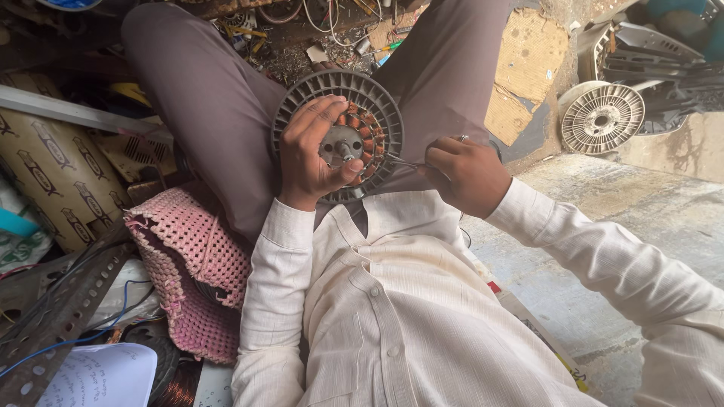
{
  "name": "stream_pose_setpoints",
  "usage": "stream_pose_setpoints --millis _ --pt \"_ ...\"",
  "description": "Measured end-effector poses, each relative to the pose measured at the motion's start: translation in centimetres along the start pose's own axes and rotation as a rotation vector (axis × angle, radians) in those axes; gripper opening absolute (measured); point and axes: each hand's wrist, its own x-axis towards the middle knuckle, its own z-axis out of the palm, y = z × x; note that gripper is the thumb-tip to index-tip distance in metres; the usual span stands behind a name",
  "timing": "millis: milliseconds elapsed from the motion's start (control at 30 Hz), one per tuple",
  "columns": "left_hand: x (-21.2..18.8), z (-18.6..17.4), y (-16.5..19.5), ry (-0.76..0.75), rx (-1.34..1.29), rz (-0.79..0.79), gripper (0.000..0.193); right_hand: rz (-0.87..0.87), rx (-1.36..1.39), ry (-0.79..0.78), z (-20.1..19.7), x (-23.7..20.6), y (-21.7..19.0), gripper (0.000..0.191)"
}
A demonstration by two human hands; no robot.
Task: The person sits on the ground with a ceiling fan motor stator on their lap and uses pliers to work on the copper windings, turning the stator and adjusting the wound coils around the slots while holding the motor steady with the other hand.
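Pink crocheted cushion (192, 264), spare finned disc (602, 118)

Fan motor stator (354, 105) between both hands

We have one view only, worn on our head, looking steeply down our chest and lap from close range. Our knees lie toward twelve o'clock, the concrete floor (603, 218) toward three, clutter toward nine.

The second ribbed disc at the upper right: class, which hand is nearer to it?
Right. The right hand lies between the disc and the left hand, which sits farther away.
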Motion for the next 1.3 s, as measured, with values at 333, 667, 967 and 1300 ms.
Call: stream_pose_setpoints --millis 333,667,967,1300 --pt "-0.1 -0.2 -0.2 -0.011 0.027 -0.003 0.090 -0.140 -0.179 -0.036 1.5 1.0 0.1 0.020" --pt "0.2 -0.5 0.0 -0.003 0.017 -0.003 0.088 0.019 0.135 0.045 3.6 0.2 -0.1 0.013" --pt "0.1 -0.4 0.0 0.012 -0.006 -0.015 0.090 0.123 0.260 -0.129 3.0 1.0 0.6 0.015" --pt "0.2 -0.4 -0.1 0.010 0.007 0.005 0.091 0.098 0.263 -0.187 3.4 0.7 1.5 0.015"
